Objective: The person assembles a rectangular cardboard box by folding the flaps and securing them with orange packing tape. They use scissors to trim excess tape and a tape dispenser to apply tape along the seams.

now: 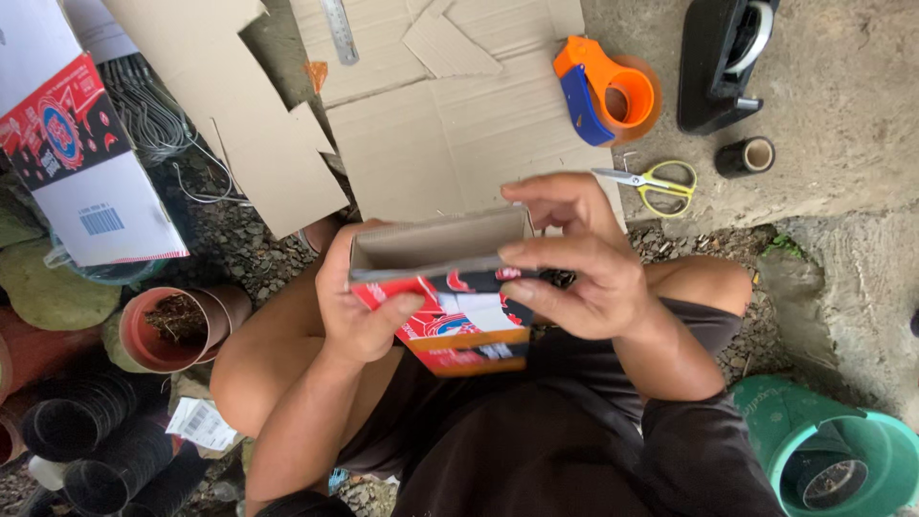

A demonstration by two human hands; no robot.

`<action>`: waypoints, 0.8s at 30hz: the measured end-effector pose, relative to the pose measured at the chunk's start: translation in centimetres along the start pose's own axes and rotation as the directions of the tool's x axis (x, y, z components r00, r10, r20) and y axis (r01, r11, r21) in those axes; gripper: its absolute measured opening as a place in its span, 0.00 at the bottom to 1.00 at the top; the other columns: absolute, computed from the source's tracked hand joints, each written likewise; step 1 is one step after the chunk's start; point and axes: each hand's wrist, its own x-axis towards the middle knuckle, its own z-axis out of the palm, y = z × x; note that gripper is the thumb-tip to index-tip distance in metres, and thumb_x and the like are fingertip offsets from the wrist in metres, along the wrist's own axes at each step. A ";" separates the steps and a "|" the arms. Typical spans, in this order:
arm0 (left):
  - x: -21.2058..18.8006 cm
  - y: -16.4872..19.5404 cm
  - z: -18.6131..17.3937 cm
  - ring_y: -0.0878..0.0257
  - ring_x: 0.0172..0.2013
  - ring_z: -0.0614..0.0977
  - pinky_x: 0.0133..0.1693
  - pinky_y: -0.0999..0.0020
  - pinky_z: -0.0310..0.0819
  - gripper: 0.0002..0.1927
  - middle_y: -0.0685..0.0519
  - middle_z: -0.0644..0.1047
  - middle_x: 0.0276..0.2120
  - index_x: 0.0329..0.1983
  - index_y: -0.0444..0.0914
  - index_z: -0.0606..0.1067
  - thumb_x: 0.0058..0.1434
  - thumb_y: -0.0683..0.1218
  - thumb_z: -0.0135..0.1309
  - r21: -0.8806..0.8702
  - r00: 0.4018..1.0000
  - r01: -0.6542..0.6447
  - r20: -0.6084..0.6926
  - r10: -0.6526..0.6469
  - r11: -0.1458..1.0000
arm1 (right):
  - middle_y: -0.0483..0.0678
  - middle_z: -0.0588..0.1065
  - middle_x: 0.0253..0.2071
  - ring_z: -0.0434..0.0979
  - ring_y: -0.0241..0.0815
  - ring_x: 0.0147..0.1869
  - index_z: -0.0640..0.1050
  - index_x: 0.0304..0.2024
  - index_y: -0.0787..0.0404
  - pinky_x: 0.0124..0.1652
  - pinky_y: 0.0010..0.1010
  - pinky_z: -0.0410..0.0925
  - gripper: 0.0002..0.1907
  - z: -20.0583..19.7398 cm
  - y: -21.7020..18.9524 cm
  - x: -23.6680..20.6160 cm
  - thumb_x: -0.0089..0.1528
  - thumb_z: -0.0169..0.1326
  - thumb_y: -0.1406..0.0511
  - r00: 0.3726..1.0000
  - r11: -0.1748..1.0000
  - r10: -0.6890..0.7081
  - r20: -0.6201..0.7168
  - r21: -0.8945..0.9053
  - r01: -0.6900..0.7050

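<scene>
A small cardboard box [450, 306], red and white print outside and plain brown inside, is held up over the lap, roughly mid-frame, so it's carried by nothing but the hands. It's gripped on its left end by the left hand [356, 306], thumb wrapped over the printed face and fingers curled behind. The right hand [584, 278] is closed around the other end, fingers pressed along the top edge and a dark strip there, maybe tape, hard to tell. Probably very light and a bit floppy; thin card like this gets dented easily if squeezed mid-panel, so it's best held at the corners and folded edges. On the ground past it, flat cardboard sheets [450, 134] are spread out, with an orange tape dispenser [613, 91], yellow-handled scissors [656, 182], a small black tape roll [747, 156] and a metal ruler [340, 31] near the far edge.
</scene>
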 end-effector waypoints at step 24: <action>1.7 2.8 1.4 0.52 0.40 0.86 0.40 0.62 0.80 0.19 0.45 0.81 0.39 0.47 0.37 0.76 0.57 0.48 0.68 0.361 0.785 -0.620 0.305 0.540 0.697 | 0.61 0.66 0.62 0.72 0.66 0.68 0.78 0.47 0.63 0.64 0.59 0.72 0.14 0.0 -0.8 -2.5 0.63 0.63 0.62 0.977 0.970 -0.187 -0.102 0.135 0.200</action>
